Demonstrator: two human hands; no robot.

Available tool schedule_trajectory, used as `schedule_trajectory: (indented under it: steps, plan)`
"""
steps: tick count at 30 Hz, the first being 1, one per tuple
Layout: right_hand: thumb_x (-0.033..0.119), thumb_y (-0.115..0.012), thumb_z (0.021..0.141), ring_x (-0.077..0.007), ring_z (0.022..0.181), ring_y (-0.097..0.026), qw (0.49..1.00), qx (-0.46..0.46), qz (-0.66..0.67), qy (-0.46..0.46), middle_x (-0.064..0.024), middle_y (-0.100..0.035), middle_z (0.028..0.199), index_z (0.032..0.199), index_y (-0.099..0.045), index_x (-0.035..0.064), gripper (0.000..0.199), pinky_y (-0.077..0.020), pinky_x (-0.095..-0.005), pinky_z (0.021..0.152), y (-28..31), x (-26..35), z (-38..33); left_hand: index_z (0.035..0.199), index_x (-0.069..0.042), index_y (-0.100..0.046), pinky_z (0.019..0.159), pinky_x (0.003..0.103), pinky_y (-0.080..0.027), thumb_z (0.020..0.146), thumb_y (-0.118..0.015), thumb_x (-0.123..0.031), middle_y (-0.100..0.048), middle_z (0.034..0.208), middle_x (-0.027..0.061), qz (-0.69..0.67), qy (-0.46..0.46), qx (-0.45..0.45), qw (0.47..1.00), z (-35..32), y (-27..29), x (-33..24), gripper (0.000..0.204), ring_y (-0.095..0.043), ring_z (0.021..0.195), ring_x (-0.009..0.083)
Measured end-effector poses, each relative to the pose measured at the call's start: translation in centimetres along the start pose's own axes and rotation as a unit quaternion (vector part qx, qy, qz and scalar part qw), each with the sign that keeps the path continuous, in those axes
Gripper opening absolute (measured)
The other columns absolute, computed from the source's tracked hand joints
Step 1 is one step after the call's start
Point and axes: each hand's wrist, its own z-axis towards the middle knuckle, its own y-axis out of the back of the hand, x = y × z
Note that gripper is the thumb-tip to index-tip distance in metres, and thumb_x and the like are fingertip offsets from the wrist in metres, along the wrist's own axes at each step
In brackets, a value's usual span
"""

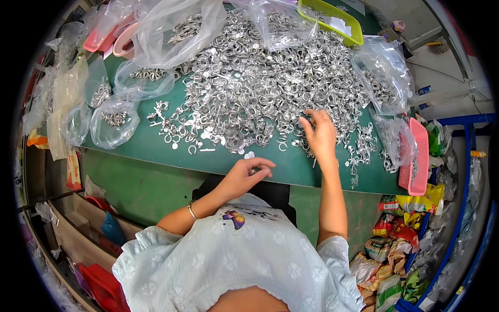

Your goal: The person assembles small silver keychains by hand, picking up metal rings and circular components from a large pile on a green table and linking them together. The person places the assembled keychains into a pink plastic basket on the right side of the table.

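A wide heap of small silvery metal rings covers much of the green table. My right hand reaches over the heap's near right side, thumb and forefinger apart, its fingertips by the rings; I see nothing held in it. At the table's near edge, my left hand is curled, thumb toward the fingers. A greyish bit shows between them, too small to make out. Just beyond that hand lie a few flat silvery discs. Loose rings trail off to the right of my right hand.
Clear plastic bags holding metal pieces stand at the left, and more bags at the right. A pink tray sits on the right edge, a yellow-green basket at the back. Colourful packets lie beside a blue rack.
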Motion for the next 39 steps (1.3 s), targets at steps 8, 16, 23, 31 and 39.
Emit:
schedule_trajectory:
  steps: [8,16,23,31,39]
  plan:
    - [0.009,-0.061,0.078,-0.0104,0.063,-0.046,0.880,0.092,0.407,-0.226,-0.0002,-0.053,0.074,0.082,-0.058,0.0041,0.007,-0.0381,-0.0240,0.054,1.5,-1.2,0.1,0.102,-0.003,-0.060,0.059,0.018,-0.038,0.086,-0.053,-0.013,-0.062,0.081,0.0022,-0.024,-0.004,0.006,1.000,-0.4,0.0,-0.5,0.020,-0.051,0.072,0.0035]
    - [0.014,-0.052,0.086,-0.0144,0.064,-0.048,0.540,0.120,0.796,-0.245,-0.0042,-0.051,0.077,0.087,-0.053,0.0084,0.006,-0.0382,-0.0211,0.049,1.5,-2.2,-0.4,0.101,-0.003,-0.060,0.058,0.019,-0.037,0.086,-0.053,-0.013,-0.062,0.080,0.0018,-0.038,0.002,0.016,0.999,-0.3,-0.4,-0.6,0.019,-0.051,0.071,0.0037]
    - [0.034,-0.067,0.074,-0.0221,0.054,-0.056,0.987,0.051,0.103,-0.115,-0.0108,-0.059,0.059,0.084,-0.062,0.0015,0.035,-0.0433,-0.0352,0.053,-2.5,0.7,1.0,0.101,-0.001,-0.059,0.062,0.020,-0.040,0.086,-0.052,-0.013,-0.061,0.082,0.0038,-0.031,0.000,0.017,0.999,-0.4,-0.3,-0.2,0.021,-0.054,0.076,0.0062]
    - [0.028,-0.057,0.084,-0.0188,0.052,-0.050,0.865,0.132,0.444,-0.192,-0.0116,-0.060,0.070,0.086,-0.058,0.0003,0.028,-0.0390,-0.0291,0.042,-1.8,-2.1,0.8,0.101,0.001,-0.059,0.064,0.021,-0.041,0.086,-0.052,-0.012,-0.060,0.083,0.0048,-0.042,0.001,0.010,0.999,-0.8,-0.1,-0.2,0.021,-0.054,0.076,0.0072]
    - [0.025,-0.059,0.083,-0.0151,0.048,-0.047,0.699,0.171,0.659,-0.221,-0.0032,-0.056,0.067,0.088,-0.060,0.0047,0.021,-0.0349,-0.0207,0.041,-1.4,-4.7,0.0,0.101,-0.004,-0.060,0.048,0.018,-0.032,0.087,-0.052,-0.015,-0.061,0.079,-0.0010,-0.028,-0.034,0.024,0.999,-0.5,-0.6,0.6,0.020,-0.039,0.055,0.0009]
